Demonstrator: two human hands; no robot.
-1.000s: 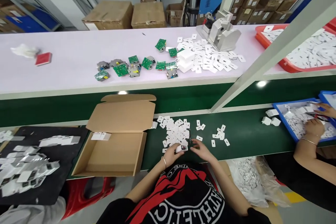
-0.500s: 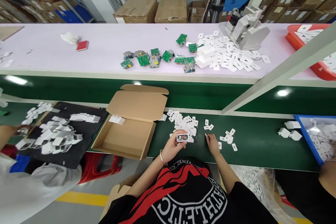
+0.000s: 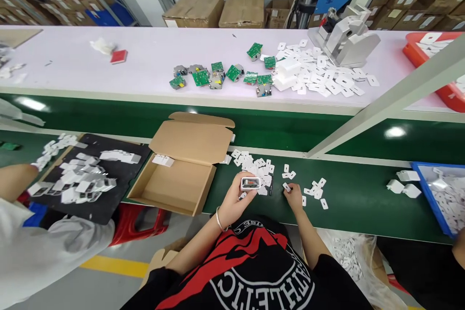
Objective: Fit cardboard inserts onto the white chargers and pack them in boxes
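My left hand is closed around a small white plastic housing, its open end facing me and a circuit board showing inside. Between the fingertips of my right hand is a small white cover plate with a slot in it, just above the green bench. A pile of similar white plates lies behind the housing. Beside that pile is a thin black pen-like tool. More loose plates are scattered to the right of my right hand.
An open cardboard box stands at my left, near a black board heaped with white housings. Green circuit boards and a metal fixture sit on the upper shelf. A blue tray is at right. Co-workers sit on both sides.
My right hand has lifted the cover plate off the bench, and its face now shows. My left hand has tilted the housing and raised it slightly.
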